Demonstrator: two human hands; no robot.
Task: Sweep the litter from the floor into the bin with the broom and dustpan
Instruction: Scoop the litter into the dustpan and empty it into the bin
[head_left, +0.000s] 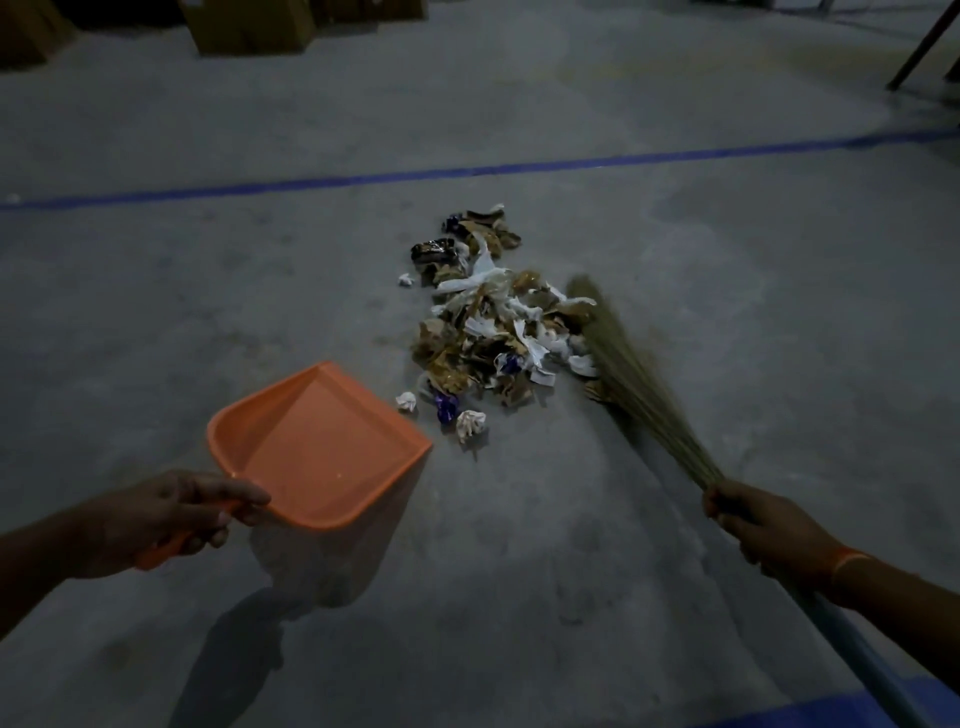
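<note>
Dim lighting; the grass bristles of the long tan broom (631, 379) are blurred, and its pale blue handle runs off the near right edge. Brown cardboard boxes (249, 23) at the far left are cut off by the top edge; a dark slanted leg (922, 47) at far right is hard to identify. Grey concrete floor (208, 286) is crossed by a thin blue painted line (363, 179). Mixed heap of crumpled white paper, brown scraps and purple wrappers (488, 332) lies mid-floor, the broom's bristles touching its right side. Orange plastic dustpan (317, 447) is held just left of and nearer than the heap, its mouth facing it, apparently raised off the floor. Left hand (171, 519) curls round the dustpan's handle. Right hand (753, 525), with an orange band at the wrist, grips the broom where bristles meet handle.
</note>
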